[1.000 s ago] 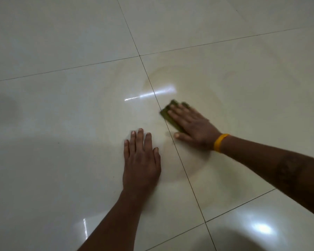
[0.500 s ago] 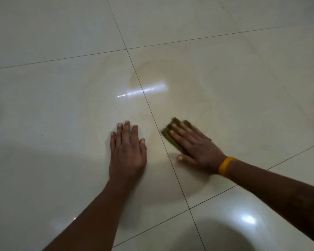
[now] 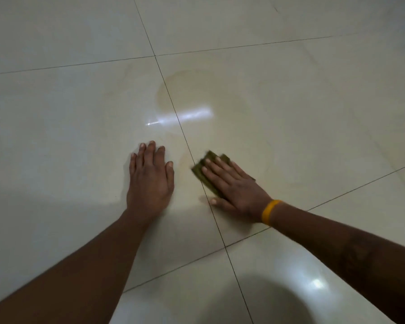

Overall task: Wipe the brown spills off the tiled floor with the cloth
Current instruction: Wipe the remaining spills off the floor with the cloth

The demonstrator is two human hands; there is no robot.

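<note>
A folded olive-green cloth (image 3: 200, 170) lies flat on the cream tiled floor (image 3: 68, 113), on the grout line between two tiles. My right hand (image 3: 234, 187), with a yellow band at the wrist, presses down on the cloth with fingers spread over it. My left hand (image 3: 150, 178) rests palm down on the tile to the left, holding nothing. A faint brown smear (image 3: 211, 94) spreads over the tile beyond the cloth, and a paler stain (image 3: 185, 160) lies between my hands.
Dark grout lines (image 3: 222, 239) cross the glossy floor. A bright light reflection (image 3: 185, 118) sits on the wet patch beyond my hands, another at the lower right (image 3: 317, 284). A rounded dark shadow (image 3: 274, 302) falls at the bottom.
My right hand has dragged the cloth nearer along the floor and slightly left, back onto the grout line. The left hand stays planted on the tile; the view has shifted.
</note>
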